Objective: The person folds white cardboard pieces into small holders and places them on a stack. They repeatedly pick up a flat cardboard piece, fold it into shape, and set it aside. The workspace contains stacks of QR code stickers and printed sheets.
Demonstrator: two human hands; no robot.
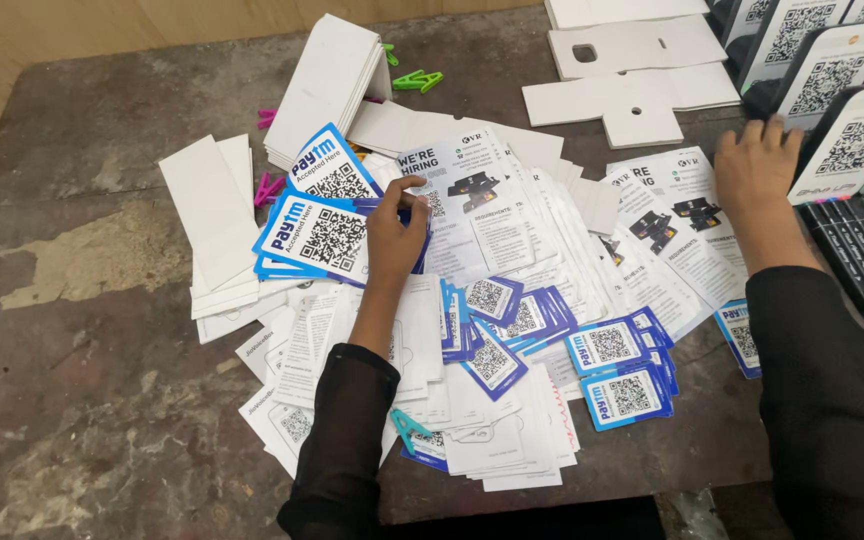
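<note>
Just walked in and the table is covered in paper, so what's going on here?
A person in dark sleeves is working over a worn table strewn with printed cards and leaflets. The left hand grips a small stack of blue-bordered code cards. The right hand rests flat on white leaflets beside black-and-white packaged boxes. More blue cards lie fanned near the front edge, with blank white card stacks and coloured clips further back.

Just one view here, worn on the person's head, looking steeply down and forward at a worn table [82,330] from close up. Both sleeved forearms enter from the near edge; a wooden wall [52,30] runs along the far side.
</note>
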